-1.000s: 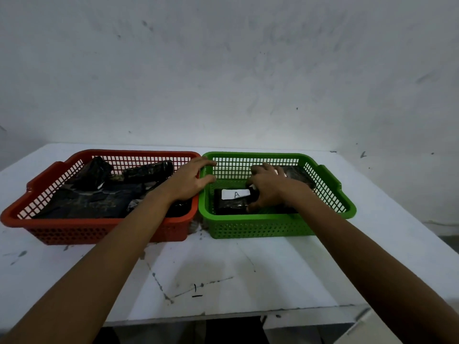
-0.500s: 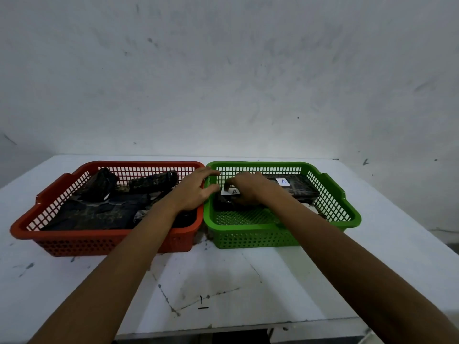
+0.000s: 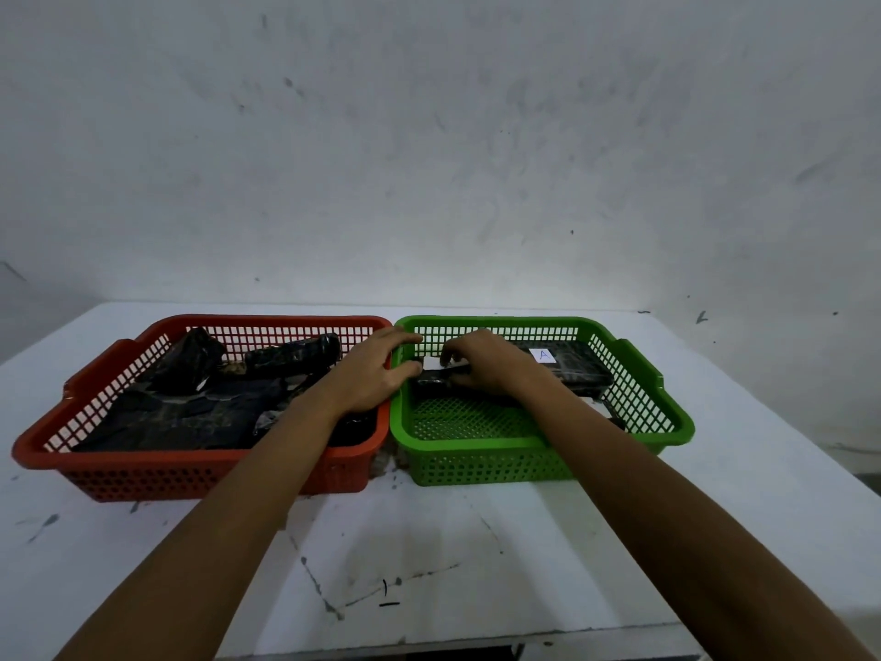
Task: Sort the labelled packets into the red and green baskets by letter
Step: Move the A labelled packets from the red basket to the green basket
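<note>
While both hands reach over the baskets, the right hand (image 3: 481,362) curls its fingers down on a black packet (image 3: 436,378) at the far left of the green basket (image 3: 476,465), its white label mostly hidden; the left hand (image 3: 376,369) rests spread across the shared rims. A second packet marked A (image 3: 567,364) lies behind. With the letter covered, a misread could send it into the red basket (image 3: 190,479).

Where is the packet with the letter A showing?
In the head view, the packet with the A label lies in the green basket, at its far right corner, just right of the right hand.
</note>
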